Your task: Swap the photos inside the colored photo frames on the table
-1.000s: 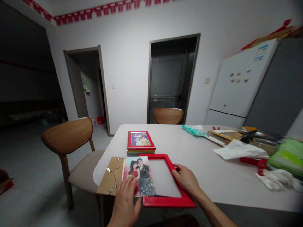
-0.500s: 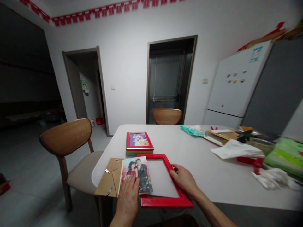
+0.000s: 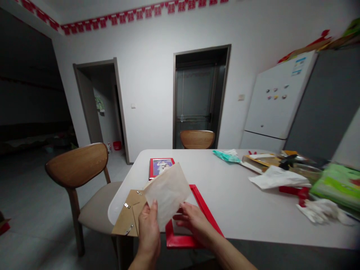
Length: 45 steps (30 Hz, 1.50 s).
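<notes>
A photo (image 3: 168,195) is raised and tilted above the table, its pale blank back toward me. My left hand (image 3: 149,225) grips its lower left edge, thumb on the near face. At the lower right edge, my right hand (image 3: 192,221) holds it with curled fingertips. Beneath lies an open red picture frame (image 3: 206,210), partly covered by the photo and my right hand. The brown backing board (image 3: 126,213) with metal clips rests left of my left hand. Behind the photo is a red-framed picture (image 3: 157,167), partly hidden.
On the right of the white table (image 3: 239,210) lie white paper (image 3: 279,178), a green package (image 3: 337,185), crumpled tissue (image 3: 323,212) and a teal wrapper (image 3: 226,156). Wooden chairs stand at the left (image 3: 78,165) and far side (image 3: 197,139).
The photo has been lifted off the board and frame and turned so its back shows. My right hand has left the red frame's side and come to the photo.
</notes>
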Tool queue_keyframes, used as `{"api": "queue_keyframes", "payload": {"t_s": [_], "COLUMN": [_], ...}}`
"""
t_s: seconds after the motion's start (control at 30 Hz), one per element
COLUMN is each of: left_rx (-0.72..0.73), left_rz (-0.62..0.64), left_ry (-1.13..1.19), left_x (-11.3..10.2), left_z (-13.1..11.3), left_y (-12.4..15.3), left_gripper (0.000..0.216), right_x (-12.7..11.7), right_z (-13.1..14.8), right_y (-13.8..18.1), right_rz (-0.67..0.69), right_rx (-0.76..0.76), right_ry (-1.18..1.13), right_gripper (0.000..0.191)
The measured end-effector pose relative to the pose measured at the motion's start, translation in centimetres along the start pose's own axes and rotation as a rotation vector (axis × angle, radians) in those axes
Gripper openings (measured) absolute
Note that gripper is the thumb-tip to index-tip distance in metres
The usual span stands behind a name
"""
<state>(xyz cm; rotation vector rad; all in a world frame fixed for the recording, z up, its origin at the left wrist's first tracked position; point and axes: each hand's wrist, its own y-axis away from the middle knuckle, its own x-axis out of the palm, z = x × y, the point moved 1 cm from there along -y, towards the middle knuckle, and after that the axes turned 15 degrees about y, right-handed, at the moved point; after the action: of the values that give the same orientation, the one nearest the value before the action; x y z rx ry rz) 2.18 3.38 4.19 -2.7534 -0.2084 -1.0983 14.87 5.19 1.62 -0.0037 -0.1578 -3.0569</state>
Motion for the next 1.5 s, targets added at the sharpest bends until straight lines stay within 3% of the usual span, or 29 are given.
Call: {"api": "queue_keyframes", "payload": {"t_s": [0.1,0.23,0.37,0.53,0.67,0.93,1.13,1.27,1.5], "left_rx": [-0.123,-0.155,-0.094,-0.066,-0.052,-0.009,0.018,0.026,0.031], "left_rz": [0.014,0.046,0.057,0.28,0.426,0.517,0.595,0.62,0.581], "left_ry": [0.16,0.097,-0.179,-0.693,-0.979,-1.099,-1.214,-1.284,-1.311], "left_x": [0.6,-0.3,-2.1,-2.8,-2.5,-3.0,-2.4,-2.2,-2.1], "left_z": [2.0,2.7,2.3,2.3,2.4,2.5,2.0,1.8,2.0], "left_y": [0.9,0.6,0.0,0.9,1.6,1.7,2.1,2.3,2.4], "left_gripper": [0.044,0.046,0.053,0.049,0.055,0.057,0.059,0.058,0.058], "right_x": [-0.2,-2.8,-6.1,-8.3,-8.0,-7.0,-7.1,-7.0,-6.7], "right_z": [0.1,1.1,1.6,1.3,0.6,-0.4,0.7,0.4,-0.4], "right_y": [-0.5,-0.9,-1.2,-2.0,-3.1,-4.7,-3.6,-3.0,-3.3], "right_rz": [-0.138,-0.256,-0.242,-0.218,-0.166,-0.226,-0.331,-0.375,-0.394], "right_rx": [-0.09,-0.146,-0.034,0.058,0.06,-0.044,-0.097,-0.042,-0.144], "right_ry": [-0.237,-0.262,-0.062,0.191,0.341,0.587,1.157,1.455,1.535], "right_gripper": [0.027,0.027,0.024,0.03,0.035,0.041,0.027,0.026,0.023]}}
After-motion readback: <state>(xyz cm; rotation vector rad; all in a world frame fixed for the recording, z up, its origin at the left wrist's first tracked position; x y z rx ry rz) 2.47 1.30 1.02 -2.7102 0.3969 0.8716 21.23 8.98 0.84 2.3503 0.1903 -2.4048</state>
